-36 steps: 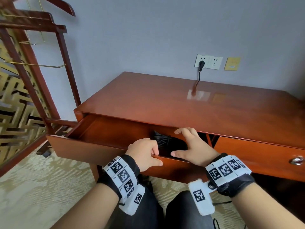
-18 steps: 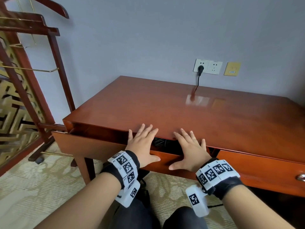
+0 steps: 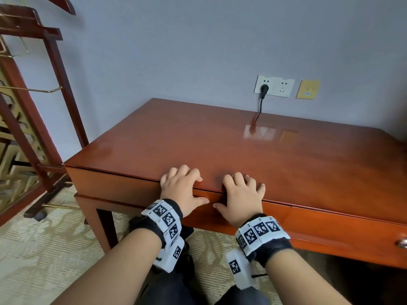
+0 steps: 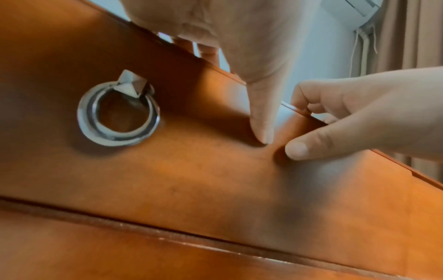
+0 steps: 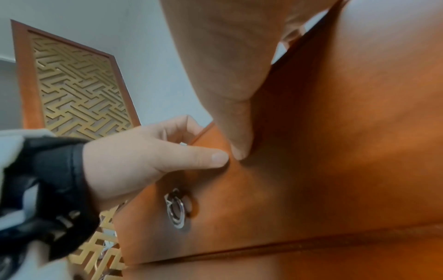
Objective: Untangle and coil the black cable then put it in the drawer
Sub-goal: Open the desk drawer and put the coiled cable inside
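Note:
The left drawer (image 3: pixel 123 183) of the wooden desk (image 3: pixel 242 146) is pushed in flush, and the black cable is hidden from every view. My left hand (image 3: pixel 180 186) and right hand (image 3: pixel 242 192) lie side by side against the drawer front, fingers bent over the desk's front edge and thumbs pressed on the wood. In the left wrist view the left thumb (image 4: pixel 262 113) and right thumb (image 4: pixel 297 149) nearly meet on the drawer front (image 4: pixel 215 180), right of its silver ring pull (image 4: pixel 118 113). The right wrist view shows the same ring pull (image 5: pixel 177 208) below the left hand (image 5: pixel 143 157).
A second drawer with a metal knob (image 3: pixel 402 243) is at the right. A black plug (image 3: pixel 263 88) sits in the wall socket (image 3: pixel 274 85) behind the desk. A wooden valet stand (image 3: pixel 44 106) and gold lattice screen (image 3: pixel 13 161) stand at the left on carpet.
The drawer was open with the coiled black cable inside; both hands pushed its front inward and it is now flush with the desk, the cable out of sight.

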Demonstrator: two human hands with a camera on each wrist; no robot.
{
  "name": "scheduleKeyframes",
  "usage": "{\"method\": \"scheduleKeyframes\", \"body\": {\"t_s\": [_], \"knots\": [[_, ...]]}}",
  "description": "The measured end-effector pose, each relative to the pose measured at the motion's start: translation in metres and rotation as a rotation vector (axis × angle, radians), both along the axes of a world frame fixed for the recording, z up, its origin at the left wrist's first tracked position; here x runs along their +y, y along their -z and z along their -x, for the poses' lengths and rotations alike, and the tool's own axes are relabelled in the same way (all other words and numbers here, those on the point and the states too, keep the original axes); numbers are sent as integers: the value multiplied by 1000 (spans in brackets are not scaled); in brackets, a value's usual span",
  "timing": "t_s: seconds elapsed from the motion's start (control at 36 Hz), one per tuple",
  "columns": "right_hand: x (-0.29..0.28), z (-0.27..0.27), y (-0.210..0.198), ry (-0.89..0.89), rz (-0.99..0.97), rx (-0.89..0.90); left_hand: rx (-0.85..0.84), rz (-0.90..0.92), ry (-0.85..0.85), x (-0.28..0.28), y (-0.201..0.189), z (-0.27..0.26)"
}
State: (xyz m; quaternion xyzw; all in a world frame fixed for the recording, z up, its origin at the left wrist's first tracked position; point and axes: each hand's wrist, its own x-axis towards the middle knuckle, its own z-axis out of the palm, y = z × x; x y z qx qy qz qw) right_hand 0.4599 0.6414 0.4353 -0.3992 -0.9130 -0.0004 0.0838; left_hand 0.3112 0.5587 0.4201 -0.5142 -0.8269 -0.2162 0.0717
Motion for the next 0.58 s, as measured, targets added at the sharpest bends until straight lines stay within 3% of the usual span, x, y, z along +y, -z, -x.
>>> {"method": "scheduleKeyframes", "body": {"t_s": [0.44, 0.58], "knots": [[-1, 0, 5, 37, -22, 24, 10, 31, -34, -3, -5, -9], [-3, 3, -8, 29, 12, -48, 67, 155, 4, -2, -16, -11]]}}
